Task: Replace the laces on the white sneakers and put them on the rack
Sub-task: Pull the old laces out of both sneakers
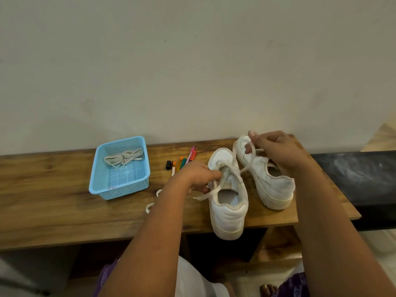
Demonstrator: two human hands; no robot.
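Observation:
Two white sneakers stand on the wooden bench top [53, 211], toes toward the wall. On the near sneaker [229, 206] my left hand [197, 176] presses its fingers against the tongue and holds one end of the white lace [214, 190]. Above the far sneaker [272, 181], my right hand [276, 146] is raised and pinches the other end of that lace, which runs taut from the near sneaker's eyelets. Another loose white lace [153, 202] lies on the bench beside my left forearm.
A light blue plastic basket [120, 185] with bundled white laces [124, 158] sits on the left of the bench. Several coloured markers [182, 161] lie between basket and sneakers. The wall is close behind. A dark ledge [360, 174] adjoins the bench on the right.

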